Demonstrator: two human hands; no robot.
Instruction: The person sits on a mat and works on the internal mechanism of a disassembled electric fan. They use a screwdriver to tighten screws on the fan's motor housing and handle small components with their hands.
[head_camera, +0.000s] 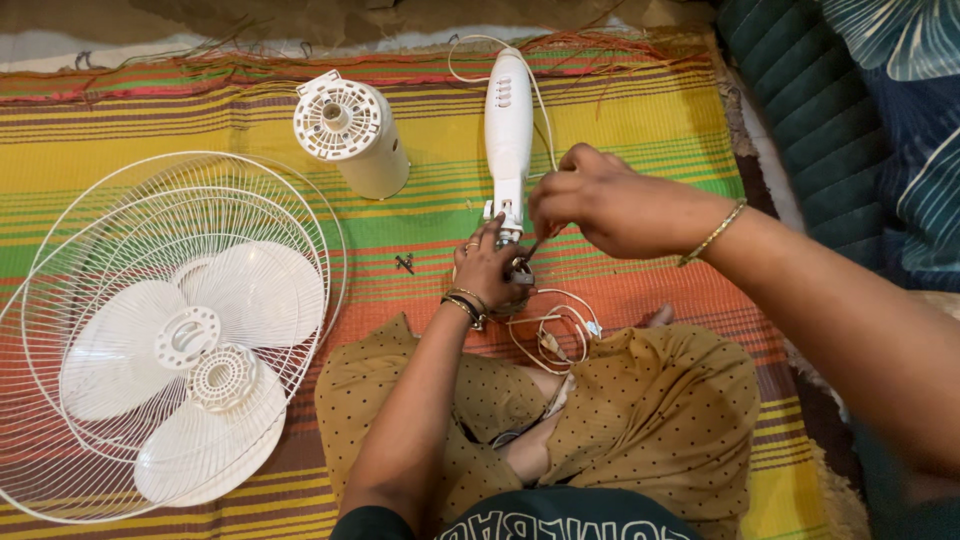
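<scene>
A white fan stand column (508, 120) with a control panel lies lengthwise on the striped mat. My left hand (487, 268) grips its near end, where a small dark part and loose wires (550, 330) come out. My right hand (590, 195) hovers just above that same end, fingers pinched on a thin tool whose tip points down into the joint. The tool's shape is mostly hidden by my fingers. Both wrists wear bangles.
A white motor housing (355, 135) stands at the back. White wire fan guards (100, 400) with the blade (190, 340) lie at the left. A small dark screw (404, 263) rests on the striped mat (640, 120). A dark green cushion (800, 100) borders the right.
</scene>
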